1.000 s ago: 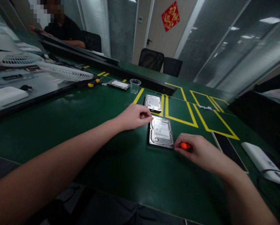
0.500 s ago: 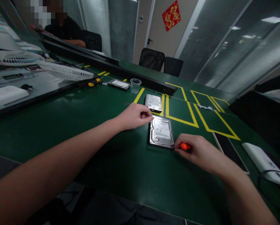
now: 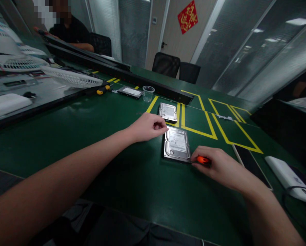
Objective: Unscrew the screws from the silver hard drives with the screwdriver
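Note:
A silver hard drive lies label-up on the green table in front of me. My left hand is closed, with thumb and fingertips pinching the drive's far left corner. At the near right corner, my right hand is wrapped round the orange handle of a screwdriver; its shaft is hidden by the fingers. Just beyond my left hand sits a second hard drive, within yellow tape lines. Farther back, a third drive lies beside a clear plastic cup.
A yellow-and-black screwdriver lies back left, near white fan parts. Long black rails cross the table's far side. To the right are a dark flat phone-like slab and a white device with a cable. Another person sits far left.

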`<action>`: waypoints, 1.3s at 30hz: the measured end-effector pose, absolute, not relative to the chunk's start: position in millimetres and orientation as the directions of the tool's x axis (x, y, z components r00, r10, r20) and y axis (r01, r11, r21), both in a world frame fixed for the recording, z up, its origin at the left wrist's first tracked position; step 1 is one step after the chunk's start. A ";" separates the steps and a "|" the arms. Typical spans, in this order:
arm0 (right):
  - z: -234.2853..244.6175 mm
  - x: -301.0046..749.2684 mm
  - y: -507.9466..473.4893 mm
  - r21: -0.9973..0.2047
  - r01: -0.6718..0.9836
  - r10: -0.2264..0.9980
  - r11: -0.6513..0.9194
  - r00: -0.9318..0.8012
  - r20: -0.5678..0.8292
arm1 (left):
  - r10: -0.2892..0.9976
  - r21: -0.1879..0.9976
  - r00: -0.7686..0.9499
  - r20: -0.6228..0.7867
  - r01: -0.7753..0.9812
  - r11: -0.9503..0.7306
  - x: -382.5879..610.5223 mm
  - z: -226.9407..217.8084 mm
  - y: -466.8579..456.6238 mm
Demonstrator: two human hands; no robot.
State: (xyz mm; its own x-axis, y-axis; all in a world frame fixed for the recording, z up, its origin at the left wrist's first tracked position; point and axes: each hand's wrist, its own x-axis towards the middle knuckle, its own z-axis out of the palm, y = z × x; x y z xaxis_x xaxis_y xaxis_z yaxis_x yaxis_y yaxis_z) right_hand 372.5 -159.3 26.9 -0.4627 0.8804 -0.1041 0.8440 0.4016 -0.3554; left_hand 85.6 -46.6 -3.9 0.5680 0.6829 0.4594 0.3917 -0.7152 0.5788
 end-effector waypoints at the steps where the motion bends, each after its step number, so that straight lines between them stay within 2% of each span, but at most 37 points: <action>1: 26.8 372.3 -159.0 -0.355 0.846 0.881 0.396 -0.460 -0.112 | 0.684 0.578 0.567 0.459 0.394 -0.715 85.5 -3.9 -46.6; 29: 28.9 373.4 -159.6 -0.392 0.815 0.867 0.427 -0.492 -0.077 | 0.683 0.572 0.582 0.441 0.405 -0.714 85.4 -2.1 -47.8; 31: 32.3 376.2 -162.2 -0.413 0.792 0.872 0.449 -0.489 0.010 | 0.690 0.582 0.593 0.415 0.410 -0.702 85.0 -2.5 -47.2; 33: 36.2 382.3 -165.8 -0.457 0.752 0.877 0.475 -0.444 0.183 | 0.684 0.602 0.634 0.362 0.401 -0.691 84.1 -2.3 -46.7; 35: 41.0 389.2 -169.1 -0.567 0.660 0.868 0.493 -0.325 0.376 | 0.656 0.618 0.702 0.278 0.392 -0.682 82.8 -1.4 -46.6; 37: 48.5 392.3 -170.5 -0.742 0.442 0.858 0.504 -0.159 0.488 | 0.624 0.620 0.765 0.160 0.414 -0.666 81.2 -0.3 -47.1; 39: 59.2 387.4 -169.7 -0.833 0.182 0.847 0.523 -0.002 0.531 | 0.597 0.604 0.801 0.033 0.460 -0.651 79.4 -0.4 -47.7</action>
State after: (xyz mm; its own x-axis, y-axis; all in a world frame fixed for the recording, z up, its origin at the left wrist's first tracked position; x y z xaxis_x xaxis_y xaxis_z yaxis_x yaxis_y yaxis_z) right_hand 387.4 -169.7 59.2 -0.0015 0.8473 0.5312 0.1822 0.5225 -0.8329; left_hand 79.4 -47.7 -0.4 0.8014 0.5972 0.0331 0.4601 -0.6509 0.6038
